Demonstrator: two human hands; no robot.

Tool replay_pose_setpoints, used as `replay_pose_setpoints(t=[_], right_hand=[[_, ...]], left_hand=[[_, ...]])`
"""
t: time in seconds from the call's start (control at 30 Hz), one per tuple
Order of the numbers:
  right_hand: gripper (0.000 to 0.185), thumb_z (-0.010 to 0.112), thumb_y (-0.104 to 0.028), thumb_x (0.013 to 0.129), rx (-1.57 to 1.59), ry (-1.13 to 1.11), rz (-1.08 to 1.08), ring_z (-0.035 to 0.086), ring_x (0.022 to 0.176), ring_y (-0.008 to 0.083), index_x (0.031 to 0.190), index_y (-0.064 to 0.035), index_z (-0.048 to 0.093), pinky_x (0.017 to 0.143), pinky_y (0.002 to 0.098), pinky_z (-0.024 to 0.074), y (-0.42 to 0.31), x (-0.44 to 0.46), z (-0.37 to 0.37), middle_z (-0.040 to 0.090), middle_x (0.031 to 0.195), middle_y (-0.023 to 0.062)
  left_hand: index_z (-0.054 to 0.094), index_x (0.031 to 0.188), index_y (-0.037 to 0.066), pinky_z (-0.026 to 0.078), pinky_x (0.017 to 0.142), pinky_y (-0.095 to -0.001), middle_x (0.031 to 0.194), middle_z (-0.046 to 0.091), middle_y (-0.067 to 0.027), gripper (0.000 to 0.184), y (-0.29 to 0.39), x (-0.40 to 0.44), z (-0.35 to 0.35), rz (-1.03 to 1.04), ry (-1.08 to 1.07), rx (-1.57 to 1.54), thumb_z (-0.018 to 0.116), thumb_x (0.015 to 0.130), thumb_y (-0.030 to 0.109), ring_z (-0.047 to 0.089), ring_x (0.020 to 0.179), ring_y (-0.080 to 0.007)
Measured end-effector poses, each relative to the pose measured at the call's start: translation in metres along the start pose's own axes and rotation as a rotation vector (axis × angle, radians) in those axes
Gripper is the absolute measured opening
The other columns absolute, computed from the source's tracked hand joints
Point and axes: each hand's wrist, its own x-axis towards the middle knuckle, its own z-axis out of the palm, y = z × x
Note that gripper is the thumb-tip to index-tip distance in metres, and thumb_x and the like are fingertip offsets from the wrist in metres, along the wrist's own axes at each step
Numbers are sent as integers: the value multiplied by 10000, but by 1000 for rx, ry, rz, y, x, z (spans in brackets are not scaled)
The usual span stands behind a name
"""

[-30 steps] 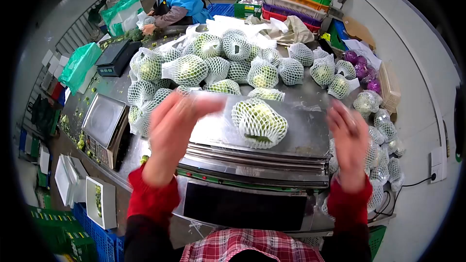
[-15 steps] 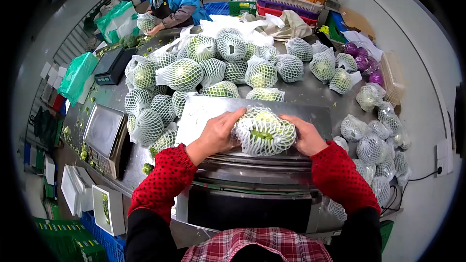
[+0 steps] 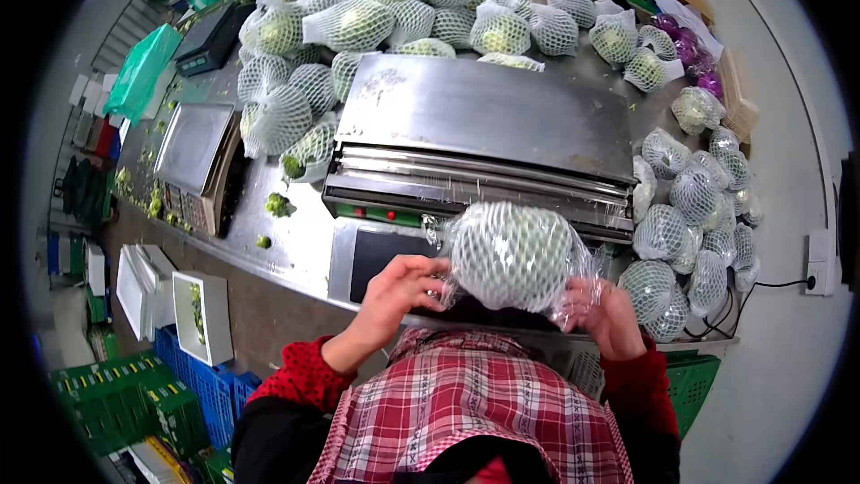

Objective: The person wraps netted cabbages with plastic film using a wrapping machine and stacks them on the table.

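Observation:
A cauliflower (image 3: 511, 255) in a white foam net sits between my hands, with shiny cling film around it. It is at the front edge of a steel film-wrapping machine (image 3: 488, 112), above a dark panel. My left hand (image 3: 394, 300) has its fingers closed on the film at the cauliflower's left side. At the right side, my right hand (image 3: 614, 314) grips bunched film, its fingertips partly veiled by the plastic. The cauliflower's underside is hidden.
Net-sleeved heads (image 3: 354, 25) are piled behind the machine. Several film-wrapped heads (image 3: 694, 188) lie along the right wall, near purple wrapped produce (image 3: 708, 85). At the left are a scale (image 3: 193, 148), broccoli bits (image 3: 279, 205) and a white box (image 3: 202, 318). A cord (image 3: 775, 285) runs at right.
Both hands have brought the cauliflower from the steel plate toward my body, and it has been turned over. Film now stretches over it. The view has tilted downward, and the co-worker is out of view.

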Motion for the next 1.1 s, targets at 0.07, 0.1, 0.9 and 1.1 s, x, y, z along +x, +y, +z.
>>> replay_pose_setpoints(t=[0.07,0.1,0.9,1.1], right_hand=[[306,416,-172,1002,-197,31,-113,651,703,205,1105,64,582,617,293,537,14,-3,5,655,869,181],[270,437,-143,994,-389,69,-239,646,659,201,1087,63,585,597,295,537,20,-4,6,658,820,166],[293,582,-110,895,443,-157,17,607,957,268,1163,2,541,859,368,476,115,-53,11,625,1076,148],[427,523,-189,938,649,-138,-196,575,1115,296,1314,5,462,980,394,460,101,-22,5,574,1243,165]], left_hand=[[575,1117,24,505,677,-232,1136,592,-132,192,-15,-5,12,167,61,432,507,985,145,610,792,-114],[595,935,28,440,575,-197,883,604,-43,130,-20,-2,19,156,193,385,534,975,135,526,661,-42],[682,952,-29,487,828,-344,1014,681,-151,180,-6,6,66,278,-642,577,591,914,122,637,945,-265],[450,1348,-40,384,1025,-336,1321,541,-154,487,13,20,56,-183,-508,483,480,983,281,522,1205,-225]])
